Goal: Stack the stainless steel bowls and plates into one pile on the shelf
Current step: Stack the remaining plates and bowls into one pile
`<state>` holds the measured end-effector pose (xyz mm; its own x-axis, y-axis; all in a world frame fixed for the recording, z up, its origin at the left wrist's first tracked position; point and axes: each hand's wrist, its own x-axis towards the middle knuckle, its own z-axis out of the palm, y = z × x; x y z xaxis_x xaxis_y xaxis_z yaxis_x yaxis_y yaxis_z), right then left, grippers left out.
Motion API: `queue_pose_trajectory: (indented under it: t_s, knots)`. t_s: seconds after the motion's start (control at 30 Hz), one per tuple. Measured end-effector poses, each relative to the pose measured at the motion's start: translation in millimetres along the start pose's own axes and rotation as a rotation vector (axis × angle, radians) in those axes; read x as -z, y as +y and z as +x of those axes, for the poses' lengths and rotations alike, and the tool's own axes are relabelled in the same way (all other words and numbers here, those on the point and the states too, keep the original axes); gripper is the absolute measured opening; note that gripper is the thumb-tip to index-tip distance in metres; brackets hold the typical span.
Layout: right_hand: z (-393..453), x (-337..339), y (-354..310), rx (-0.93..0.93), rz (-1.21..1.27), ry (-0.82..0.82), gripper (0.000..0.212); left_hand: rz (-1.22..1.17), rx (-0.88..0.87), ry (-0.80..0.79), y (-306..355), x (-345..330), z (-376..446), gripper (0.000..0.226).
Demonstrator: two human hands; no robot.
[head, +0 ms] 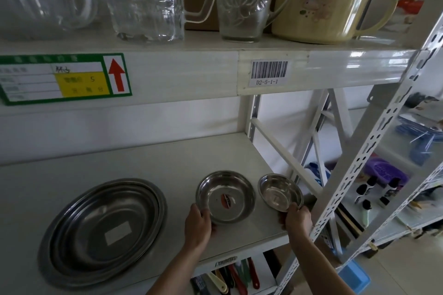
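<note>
The middle bowl point(225, 196) is being gripped at its seven o'clock rim by the left hand point(197, 226); the small bowl point(280, 192) at its five o'clock by the right hand point(298, 220). Plates point(103, 232) are being left stacked at nine o'clock on the shelf point(153, 163).

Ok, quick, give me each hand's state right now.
Left hand: closed on the near rim of the medium bowl.
Right hand: closed on the near rim of the small bowl.

my shelf point(148, 163) is pale and flat. on it sit nested plates point(105, 230) at left, a bowl point(225, 196) just beside my left grip point(197, 225), and a smaller bowl point(280, 191) near the right edge.
</note>
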<state>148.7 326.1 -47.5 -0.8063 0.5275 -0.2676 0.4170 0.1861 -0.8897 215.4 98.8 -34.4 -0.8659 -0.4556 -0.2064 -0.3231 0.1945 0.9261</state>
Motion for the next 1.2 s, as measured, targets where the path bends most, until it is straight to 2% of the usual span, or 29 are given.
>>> queue_pose_trajectory:
  t_s: [0.37, 0.53, 0.7, 0.8, 0.97, 1.2]
  knots:
    - [-26, -33, -45, 0.124, 0.139, -0.116, 0.026, -0.24, -0.1, 0.076, 25, 50, 6, 0.017]
    - [-42, -55, -60, 0.199, 0.149, -0.204, 0.027, -0.317, -0.077, 0.191, 27, 80, 10, 0.02]
    - [-57, -82, -78, 0.217, 0.156, -0.261, 0.03, -0.168, -0.12, 0.35, 18, 124, 14, 0.034]
    - [-69, -100, -85, 0.231, 0.17, -0.301, 0.027, -0.152, -0.07, 0.411, 11, 153, 16, 0.042]
    - [-92, -128, -96, 0.252, 0.152, -0.378, 0.025, -0.283, -0.018, 0.445, -9, 191, 19, 0.032]
    - [-128, -159, -110, 0.286, 0.143, -0.51, 0.027, -0.202, 0.02, 0.482, -25, 226, 4, 0.03]
